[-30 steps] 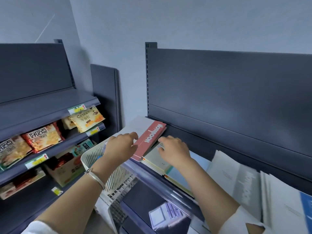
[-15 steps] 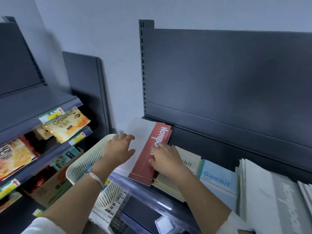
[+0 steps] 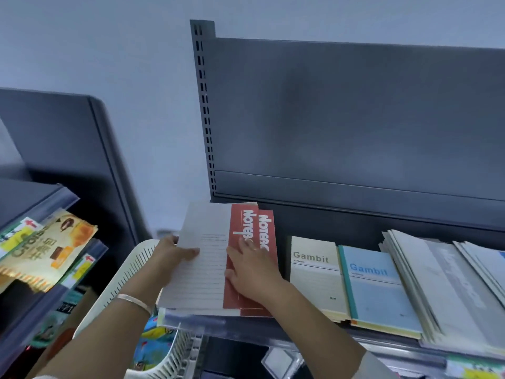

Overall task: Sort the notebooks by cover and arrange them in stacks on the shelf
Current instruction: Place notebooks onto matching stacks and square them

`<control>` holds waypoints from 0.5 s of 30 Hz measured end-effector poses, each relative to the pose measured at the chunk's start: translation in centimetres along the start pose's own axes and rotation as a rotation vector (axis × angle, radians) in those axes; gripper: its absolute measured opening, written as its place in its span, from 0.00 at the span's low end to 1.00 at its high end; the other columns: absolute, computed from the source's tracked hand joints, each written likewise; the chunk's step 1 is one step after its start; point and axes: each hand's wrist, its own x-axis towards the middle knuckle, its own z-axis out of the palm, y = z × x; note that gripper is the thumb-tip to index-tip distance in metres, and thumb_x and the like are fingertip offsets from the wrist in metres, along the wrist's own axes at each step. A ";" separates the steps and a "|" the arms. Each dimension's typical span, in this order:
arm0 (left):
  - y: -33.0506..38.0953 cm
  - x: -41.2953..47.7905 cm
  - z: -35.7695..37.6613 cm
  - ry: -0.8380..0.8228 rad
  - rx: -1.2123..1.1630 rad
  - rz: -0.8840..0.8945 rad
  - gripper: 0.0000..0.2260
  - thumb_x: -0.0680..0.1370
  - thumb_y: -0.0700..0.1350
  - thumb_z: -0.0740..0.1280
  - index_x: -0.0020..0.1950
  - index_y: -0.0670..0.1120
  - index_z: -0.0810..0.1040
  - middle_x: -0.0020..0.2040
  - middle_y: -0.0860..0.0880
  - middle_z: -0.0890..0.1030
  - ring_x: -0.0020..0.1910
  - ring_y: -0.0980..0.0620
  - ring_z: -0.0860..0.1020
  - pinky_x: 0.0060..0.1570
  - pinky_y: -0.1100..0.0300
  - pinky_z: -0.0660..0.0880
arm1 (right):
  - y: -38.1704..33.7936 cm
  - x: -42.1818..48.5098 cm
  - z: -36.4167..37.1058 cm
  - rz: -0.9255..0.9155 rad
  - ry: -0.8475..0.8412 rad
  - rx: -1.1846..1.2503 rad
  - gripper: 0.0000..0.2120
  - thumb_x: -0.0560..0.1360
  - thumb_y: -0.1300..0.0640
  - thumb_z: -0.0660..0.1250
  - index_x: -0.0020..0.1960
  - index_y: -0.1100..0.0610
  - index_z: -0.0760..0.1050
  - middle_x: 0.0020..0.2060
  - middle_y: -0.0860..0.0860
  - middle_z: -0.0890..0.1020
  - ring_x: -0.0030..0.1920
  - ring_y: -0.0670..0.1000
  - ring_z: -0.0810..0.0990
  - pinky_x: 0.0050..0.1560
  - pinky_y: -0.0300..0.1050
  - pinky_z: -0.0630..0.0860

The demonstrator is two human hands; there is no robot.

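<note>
The left hand [image 3: 169, 258] pinches the left edge of the white-and-red paper notebook [image 3: 207, 233], thumb on the lined cover, fingers tucked under. The right hand [image 3: 254, 272] lies flat on its red band, fingers straight and slightly spread. That notebook sits on the dark grey metal shelf [image 3: 246, 328], atop a matching red-banded notebook [image 3: 266, 228] peeking out just right of the flat hand. Further right: a cream Gambit notebook [image 3: 314, 283], then a light-blue Gambit notebook [image 3: 374, 296].

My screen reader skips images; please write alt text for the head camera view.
A left hand holds the edge of a red-and-white notebook while the right hand presses on it, atop a shelf stack; a cream Gambit notebook and a blue Gambit notebook lie to its right.
</note>
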 end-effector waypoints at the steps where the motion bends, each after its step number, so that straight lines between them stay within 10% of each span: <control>1: 0.0 0.1 -0.1 -0.015 -0.019 0.005 0.18 0.71 0.33 0.72 0.60 0.38 0.73 0.48 0.39 0.81 0.41 0.41 0.80 0.39 0.53 0.77 | -0.2 -0.1 0.1 0.002 0.008 0.025 0.26 0.82 0.49 0.54 0.77 0.52 0.53 0.78 0.57 0.49 0.77 0.57 0.47 0.75 0.58 0.45; 15: -0.5 -0.7 -1.7 -0.062 -0.171 0.051 0.17 0.73 0.31 0.68 0.58 0.40 0.70 0.46 0.40 0.79 0.39 0.41 0.79 0.38 0.53 0.76 | -0.3 0.3 0.4 0.221 0.038 0.072 0.27 0.81 0.44 0.50 0.77 0.52 0.51 0.77 0.58 0.54 0.77 0.57 0.50 0.75 0.58 0.43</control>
